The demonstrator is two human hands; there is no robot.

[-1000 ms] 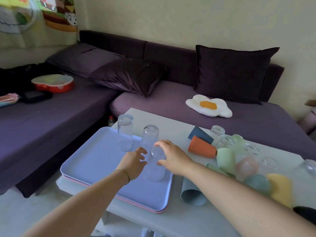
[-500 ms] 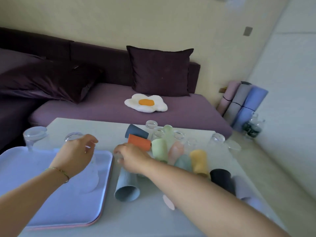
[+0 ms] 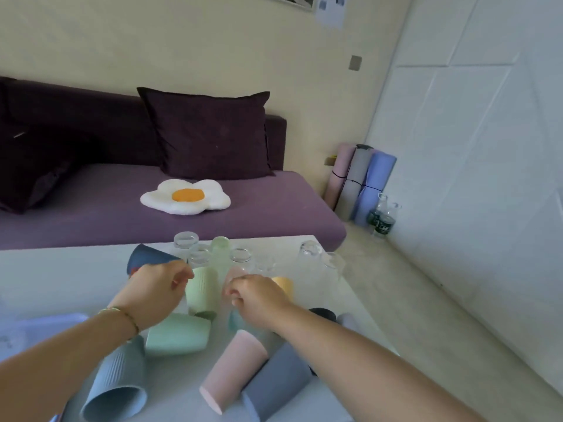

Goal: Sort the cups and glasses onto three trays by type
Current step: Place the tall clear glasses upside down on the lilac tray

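Several cups and glasses crowd the white table (image 3: 61,278). Lying on their sides near me are a blue-grey ribbed cup (image 3: 118,382), a mint cup (image 3: 176,333), a pink cup (image 3: 234,370) and a slate cup (image 3: 277,382). Behind them stand a pale green ribbed cup (image 3: 202,290), a frosted pink glass (image 3: 236,272), a yellow cup (image 3: 285,284) and clear glasses (image 3: 199,257). My left hand (image 3: 155,290) hovers just left of the green ribbed cup, fingers loosely curled, holding nothing. My right hand (image 3: 256,296) sits curled against the frosted pink glass; its grip is hidden. The lavender tray (image 3: 45,324) shows at the left edge.
More clear glasses (image 3: 309,249) stand near the table's far right corner, close to the edge. A navy cup (image 3: 149,260) lies behind my left hand. A purple sofa (image 3: 259,208) with an egg cushion (image 3: 185,196) runs behind the table. Rolled mats (image 3: 359,181) and bottles (image 3: 380,220) stand on the floor.
The view swung right, away from the tray. Both hands left the clear glass on the tray and moved over the cluster of cups.
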